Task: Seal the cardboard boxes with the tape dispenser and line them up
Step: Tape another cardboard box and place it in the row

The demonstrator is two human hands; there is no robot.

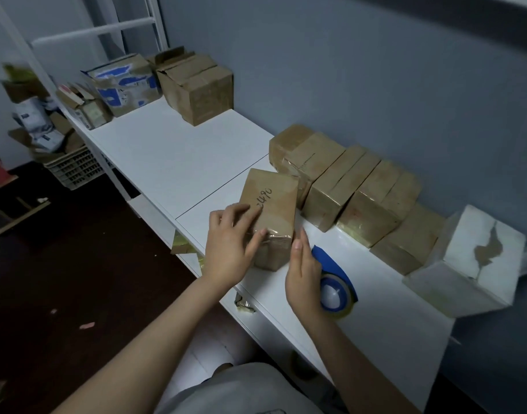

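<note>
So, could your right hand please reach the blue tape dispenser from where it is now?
Probably yes: the blue tape dispenser lies on the white table just beside the right hand, with nothing between them.

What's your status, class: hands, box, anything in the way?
Left hand flat on box, right hand open at its taped end. Tape dispenser lies by right hand. Nothing between box and sealed row.

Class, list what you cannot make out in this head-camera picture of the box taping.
1. Head view: writing on the front box, partly covered by the left hand.
2. Head view: tape dispenser, partly behind the right hand.
3. Head view: packages above the crate, blurred.
</note>
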